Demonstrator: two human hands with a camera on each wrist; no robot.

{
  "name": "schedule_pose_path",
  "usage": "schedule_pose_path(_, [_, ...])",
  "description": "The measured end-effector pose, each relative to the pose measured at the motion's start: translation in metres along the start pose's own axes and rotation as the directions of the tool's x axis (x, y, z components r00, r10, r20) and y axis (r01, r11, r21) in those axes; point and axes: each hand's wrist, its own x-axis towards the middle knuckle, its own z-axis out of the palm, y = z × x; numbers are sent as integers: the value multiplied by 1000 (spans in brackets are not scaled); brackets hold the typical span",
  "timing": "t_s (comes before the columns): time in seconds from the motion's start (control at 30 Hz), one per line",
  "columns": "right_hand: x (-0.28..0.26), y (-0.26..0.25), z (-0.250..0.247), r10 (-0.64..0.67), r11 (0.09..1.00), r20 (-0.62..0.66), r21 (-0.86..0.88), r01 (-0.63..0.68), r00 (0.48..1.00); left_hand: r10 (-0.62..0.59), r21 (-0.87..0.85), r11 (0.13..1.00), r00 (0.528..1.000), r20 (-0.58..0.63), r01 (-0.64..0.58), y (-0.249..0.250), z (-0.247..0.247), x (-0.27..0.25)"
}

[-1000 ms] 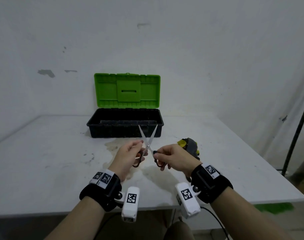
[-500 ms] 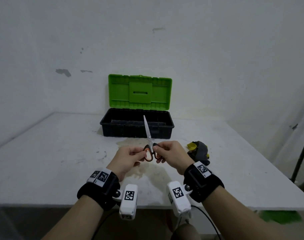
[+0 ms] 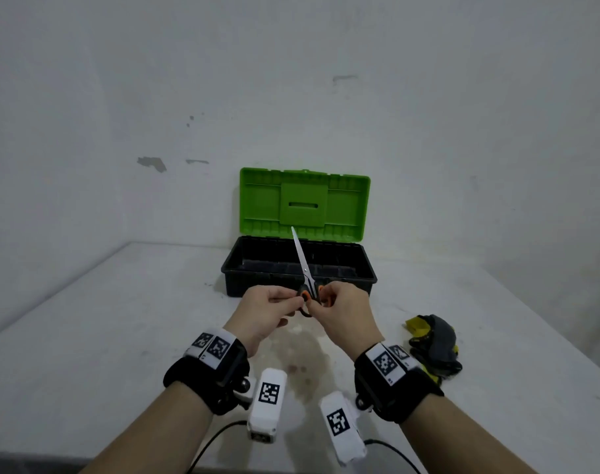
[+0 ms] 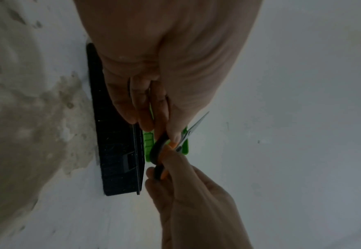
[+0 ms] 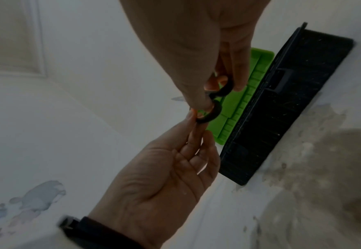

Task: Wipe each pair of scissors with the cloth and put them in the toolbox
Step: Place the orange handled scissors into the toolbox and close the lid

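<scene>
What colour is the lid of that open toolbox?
Bright green; the toolbox lid shows best in the head view.

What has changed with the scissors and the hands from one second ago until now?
The scissors had their blades spread open a second ago; now the blades are closed and point up, toward the toolbox. The left hand and the right hand each still pinch one handle ring and have come closer together. The toolbox stays open on the table, and the cloth stays at the right, untouched.

both hands, left hand (image 3: 262,311) and right hand (image 3: 343,313), pinching closed scissors (image 3: 305,273) by the handles, open toolbox (image 3: 300,277) behind, crumpled cloth (image 3: 433,343) off right
</scene>
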Motion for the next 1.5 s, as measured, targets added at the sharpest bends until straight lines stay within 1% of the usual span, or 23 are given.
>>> schedule_pose_path(0.1, [29,-3,-4,7,1000,-34,-16,-7,999,61,54,997,998,-15,-60,6,-18,27])
schedule_pose_path(0.2, [68,-2,-12,84,996,-27,-34,-85,996,81,36,996,989,-120,-77,9,-49,63])
schedule_pose_path(0.27, [95,-3,-12,133,988,12,-81,-131,991,74,47,997,977,-201,-66,3,-74,93])
schedule_pose_path(0.37, [133,-14,8,215,955,99,-229,-188,972,97,154,987,950,-296,-53,-16,-107,135])
schedule_pose_path(0.43, [156,-21,29,264,926,132,-311,-213,956,76,284,959,945,-319,19,-30,-123,157])
schedule_pose_path(0.5, [177,-25,55,301,907,160,-351,-230,940,11,372,921,948,-319,115,-47,-137,176])
schedule_pose_path(0.53, [185,-25,68,312,898,184,-377,-226,932,-23,374,916,950,-313,145,-54,-141,182])
schedule_pose_path(0.63, [207,-23,103,342,880,288,-432,-197,895,-96,249,954,956,-277,167,-66,-145,193])
schedule_pose_path(0.7, [214,-22,122,328,879,335,-451,-156,883,-126,166,971,960,-250,171,-70,-144,195])
schedule_pose_path(0.77, [216,-23,136,309,870,341,-477,-120,888,-133,112,980,963,-234,162,-73,-144,196])
schedule_pose_path(0.87, [220,-23,160,288,872,351,-481,-92,891,-142,82,983,965,-221,163,-75,-147,197])
schedule_pose_path(0.93, [222,-22,170,307,868,378,-487,-94,873,-139,64,986,968,-207,155,-77,-148,198])
schedule_pose_path(0.97, [222,-22,172,303,882,404,-462,-94,863,-136,60,987,970,-201,151,-77,-148,198])
schedule_pose_path(1.07, [217,-24,173,287,940,514,-312,-135,809,-137,48,988,971,-194,149,-78,-148,198])
schedule_pose_path(1.1, [215,-27,176,277,940,526,-323,-113,804,-141,44,987,971,-191,152,-77,-148,198])
schedule_pose_path(1.17, [213,-33,184,286,898,523,-438,-34,803,-148,41,987,971,-186,158,-76,-148,198])
schedule_pose_path(1.2, [213,-33,188,293,874,535,-487,6,792,-150,41,986,971,-187,160,-76,-148,198])
schedule_pose_path(1.23, [212,-33,189,297,866,551,-500,23,780,-150,47,986,971,-187,162,-75,-148,198])
schedule_pose_path(1.3, [211,-33,186,255,896,598,-442,48,760,-149,72,984,972,-184,165,-73,-148,197])
schedule_pose_path(1.33, [210,-35,179,223,912,596,-408,52,772,-150,87,982,972,-182,168,-72,-148,197])
schedule_pose_path(1.4, [211,-32,169,217,913,511,-407,11,832,-162,132,973,969,-185,187,-67,-148,196])
schedule_pose_path(1.5, [214,-24,141,202,937,460,-348,-34,865,-152,215,957,967,-205,196,-57,-147,197])
